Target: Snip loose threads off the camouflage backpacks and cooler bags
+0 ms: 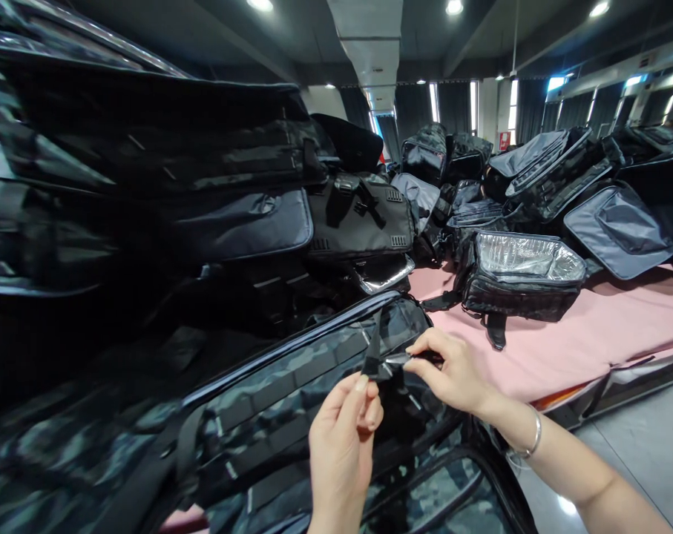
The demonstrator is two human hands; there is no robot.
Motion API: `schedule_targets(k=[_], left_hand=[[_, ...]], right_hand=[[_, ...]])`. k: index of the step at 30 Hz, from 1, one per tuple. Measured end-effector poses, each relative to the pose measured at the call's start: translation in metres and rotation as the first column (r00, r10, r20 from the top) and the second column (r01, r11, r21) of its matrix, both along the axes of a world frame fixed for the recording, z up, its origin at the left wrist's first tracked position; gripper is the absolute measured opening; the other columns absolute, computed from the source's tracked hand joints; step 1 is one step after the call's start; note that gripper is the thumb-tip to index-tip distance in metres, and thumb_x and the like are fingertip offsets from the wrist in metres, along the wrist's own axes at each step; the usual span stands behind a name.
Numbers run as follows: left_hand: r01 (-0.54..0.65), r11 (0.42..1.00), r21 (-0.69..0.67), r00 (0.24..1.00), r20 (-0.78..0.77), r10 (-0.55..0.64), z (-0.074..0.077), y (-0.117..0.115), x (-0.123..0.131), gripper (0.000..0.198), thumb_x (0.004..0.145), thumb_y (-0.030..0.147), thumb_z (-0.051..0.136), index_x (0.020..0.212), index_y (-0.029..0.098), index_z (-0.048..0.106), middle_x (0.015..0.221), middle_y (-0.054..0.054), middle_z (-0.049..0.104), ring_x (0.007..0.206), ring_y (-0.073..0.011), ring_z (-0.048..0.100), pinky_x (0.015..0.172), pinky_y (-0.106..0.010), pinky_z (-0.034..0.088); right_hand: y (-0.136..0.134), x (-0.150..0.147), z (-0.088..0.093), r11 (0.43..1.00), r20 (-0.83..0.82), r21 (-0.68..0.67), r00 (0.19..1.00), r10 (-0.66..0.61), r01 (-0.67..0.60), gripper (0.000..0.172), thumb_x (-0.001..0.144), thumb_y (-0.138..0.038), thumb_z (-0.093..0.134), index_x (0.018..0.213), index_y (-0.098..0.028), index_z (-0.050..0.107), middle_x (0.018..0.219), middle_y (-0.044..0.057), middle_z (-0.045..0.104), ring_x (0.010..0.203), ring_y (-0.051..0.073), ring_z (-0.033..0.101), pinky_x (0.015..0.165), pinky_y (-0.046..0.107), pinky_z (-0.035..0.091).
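Observation:
A dark camouflage bag [291, 378] with rows of webbing and light piping lies in front of me. Between the thumb and fingers of my left hand [344, 426] a black strap [374, 348] is pinched, held up above the bag's face. My right hand [450, 368], with a bracelet [535, 434] at the wrist, is closed in a pinch just right of that strap. Something small and greyish shows at its fingertips; I cannot make out what it is. The lower part of the bag, with a rounded black edge, lies beneath both hands.
Dark bags [147, 148] are stacked high on the left. An open bag with silver lining [528, 259] sits on the pink cloth [625, 311] at right. More bags, one with a grey flap [614, 230], are heaped behind. Tiled floor [648, 445] shows at lower right.

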State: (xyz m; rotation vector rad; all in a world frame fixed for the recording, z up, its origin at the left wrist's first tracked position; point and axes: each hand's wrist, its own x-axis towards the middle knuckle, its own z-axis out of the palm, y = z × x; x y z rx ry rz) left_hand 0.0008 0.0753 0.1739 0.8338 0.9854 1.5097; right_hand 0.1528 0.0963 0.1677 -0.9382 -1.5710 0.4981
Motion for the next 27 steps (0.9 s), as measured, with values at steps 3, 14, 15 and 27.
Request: schedule_targets(k=[3,14,15,27], left_hand=[[-0.101,0.982,0.160,0.959,-0.245,0.139,-0.004,-0.001,-0.001,0.023,0.067,0.037,0.072,0.073,0.018,0.061,0.061,0.000,0.058,0.046,-0.0076,0.043,0.044,-0.019,0.035],[-0.024,0.923,0.383,0.727,-0.627,0.279,-0.008,-0.002,0.007,0.015,0.056,0.018,0.078,0.070,0.022,0.074,0.071,-0.008,0.068,0.068,-0.0186,0.059,0.081,-0.027,0.043],[-0.037,0.910,0.413,0.723,-0.618,0.309,-0.008,-0.005,0.007,0.015,0.058,0.020,0.077,0.073,0.022,0.074,0.073,-0.009,0.069,0.068,-0.0181,0.060,0.081,-0.027,0.044],[-0.013,0.995,0.099,0.831,-0.552,0.066,-0.012,0.005,0.002,0.040,0.067,0.050,0.068,0.086,0.015,0.065,0.073,-0.007,0.068,0.052,-0.0138,0.055,0.046,-0.023,0.045]], right_hand=[[0.002,0.003,0.000,0.975,-0.196,-0.191,0.978,0.076,-0.114,0.016,0.085,-0.037,0.054,0.084,-0.021,0.056,0.076,-0.002,0.058,0.069,0.013,0.055,0.062,0.024,0.044],[0.017,-0.012,-0.003,0.927,-0.110,-0.314,0.978,0.180,-0.206,0.029,0.082,-0.030,0.055,0.056,-0.019,0.046,0.055,-0.005,0.040,0.054,0.010,0.037,0.051,0.023,0.030],[0.018,-0.012,-0.002,0.919,-0.143,-0.319,0.970,0.195,-0.232,0.030,0.081,-0.030,0.054,0.055,-0.019,0.043,0.055,-0.005,0.037,0.052,0.010,0.034,0.050,0.023,0.028],[0.016,-0.012,-0.005,0.911,-0.232,-0.275,0.941,0.247,-0.307,0.023,0.080,-0.028,0.053,0.059,-0.018,0.048,0.058,-0.005,0.041,0.055,0.010,0.037,0.053,0.022,0.031]])
